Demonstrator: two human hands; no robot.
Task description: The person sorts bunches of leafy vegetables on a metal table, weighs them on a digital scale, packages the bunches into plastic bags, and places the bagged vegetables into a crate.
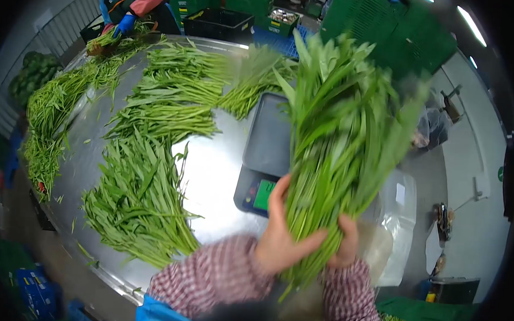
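Between my two hands I hold a large bunch of water spinach point(341, 141) upright, leaves at the top and stems below. My left hand point(288, 239) grips the stems from the left. From the right, my right hand point(345, 242) closes round them, partly hidden behind the stems. The bunch is a little blurred. Just left of it lies a digital scale point(266, 135) with a dark tray and a lit green display point(263, 194). Part of the scale is hidden behind the bunch.
Piles of the same greens point(143, 201) lie on the metal table point(210, 187), with loose cuttings point(47, 111) along its left edge. Clear plastic bags point(397, 224) lie on the right. Across the table, a person's blue-gloved hand point(125, 25) handles stems. Green crates point(383, 34) stand behind.
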